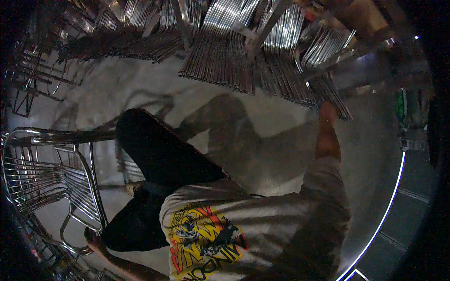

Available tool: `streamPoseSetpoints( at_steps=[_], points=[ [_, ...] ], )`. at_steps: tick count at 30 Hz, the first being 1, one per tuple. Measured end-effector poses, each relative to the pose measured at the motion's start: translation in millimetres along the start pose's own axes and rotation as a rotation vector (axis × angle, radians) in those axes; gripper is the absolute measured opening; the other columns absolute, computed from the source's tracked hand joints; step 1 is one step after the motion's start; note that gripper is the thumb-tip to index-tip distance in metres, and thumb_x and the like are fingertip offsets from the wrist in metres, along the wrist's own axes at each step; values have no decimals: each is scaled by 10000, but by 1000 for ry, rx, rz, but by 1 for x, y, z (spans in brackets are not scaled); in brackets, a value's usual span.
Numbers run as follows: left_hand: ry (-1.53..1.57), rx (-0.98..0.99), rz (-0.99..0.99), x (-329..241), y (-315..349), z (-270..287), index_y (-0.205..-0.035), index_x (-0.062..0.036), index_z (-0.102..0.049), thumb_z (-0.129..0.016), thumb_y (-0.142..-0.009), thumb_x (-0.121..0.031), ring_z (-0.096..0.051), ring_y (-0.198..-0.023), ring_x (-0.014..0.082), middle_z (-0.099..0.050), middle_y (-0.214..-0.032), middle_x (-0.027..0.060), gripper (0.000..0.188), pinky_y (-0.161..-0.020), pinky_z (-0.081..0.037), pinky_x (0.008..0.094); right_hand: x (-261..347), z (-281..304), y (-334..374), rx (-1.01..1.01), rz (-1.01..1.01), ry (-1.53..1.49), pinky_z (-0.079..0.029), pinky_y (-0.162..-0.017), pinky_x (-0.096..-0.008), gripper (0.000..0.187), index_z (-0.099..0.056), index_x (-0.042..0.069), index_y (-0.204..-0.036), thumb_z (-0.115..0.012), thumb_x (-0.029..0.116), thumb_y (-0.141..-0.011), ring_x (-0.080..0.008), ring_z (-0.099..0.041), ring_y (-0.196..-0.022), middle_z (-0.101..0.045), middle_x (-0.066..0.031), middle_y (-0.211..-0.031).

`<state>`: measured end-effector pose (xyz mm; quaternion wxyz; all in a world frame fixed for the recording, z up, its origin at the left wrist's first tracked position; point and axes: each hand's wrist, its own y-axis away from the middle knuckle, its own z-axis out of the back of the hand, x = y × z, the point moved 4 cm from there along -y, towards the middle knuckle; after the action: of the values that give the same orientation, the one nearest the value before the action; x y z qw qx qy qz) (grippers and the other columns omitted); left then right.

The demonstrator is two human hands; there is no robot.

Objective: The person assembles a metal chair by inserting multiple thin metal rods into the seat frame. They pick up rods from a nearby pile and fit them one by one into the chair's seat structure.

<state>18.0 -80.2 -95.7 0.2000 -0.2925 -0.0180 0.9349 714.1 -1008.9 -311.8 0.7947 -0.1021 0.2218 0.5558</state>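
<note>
My right hand (326, 110) reaches up and forward to the ends of a bundle of thin metal rods (323, 91) lying in stacks; its fingers are hidden among the rod ends. My left hand (95, 241) is low at the left, fingers closed around the curved lower tube of a chrome wire chair frame (56, 180). My raised knee in dark trousers (159, 150) and my white printed shirt (243, 225) fill the middle of the view.
More rod bundles (220, 61) lie across the top of the view on a pale concrete floor (140, 89). Other wire frames (33, 79) stand at the far left. A green object (410, 110) sits at the right edge.
</note>
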Motion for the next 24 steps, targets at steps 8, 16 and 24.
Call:
streamPoseSetpoints(
  at_steps=[8,16,24],
  points=[
    [29,16,-9,1,-8,-6,-1336,29,-488,-478,-988,-92,-568,-1168,249,-572,-1294,178,368,-981,-458,360,34,12,-42,-94,194,-214,-525,-783,-496,340,-668,109,-1108,-615,327,-853,-359,-660,-915,-672,-167,-928],
    [84,23,-26,10,-18,-12,-1335,28,-490,-479,-987,-89,-560,-1178,245,-572,-1294,175,367,-992,-448,360,27,24,-60,-449,-88,-530,-505,-746,-514,327,-707,76,-1001,-559,351,-904,-394,-675,-802,-677,-188,-745],
    [216,51,-150,10,-79,-39,-1333,28,-491,-480,-985,-85,-552,-1187,240,-572,-1295,173,366,-1002,-438,359,-13,95,69,-706,-263,-1231,-475,-648,-456,526,-657,-24,-998,-545,486,-931,-361,-636,-716,-679,-192,-799]
  ],
)
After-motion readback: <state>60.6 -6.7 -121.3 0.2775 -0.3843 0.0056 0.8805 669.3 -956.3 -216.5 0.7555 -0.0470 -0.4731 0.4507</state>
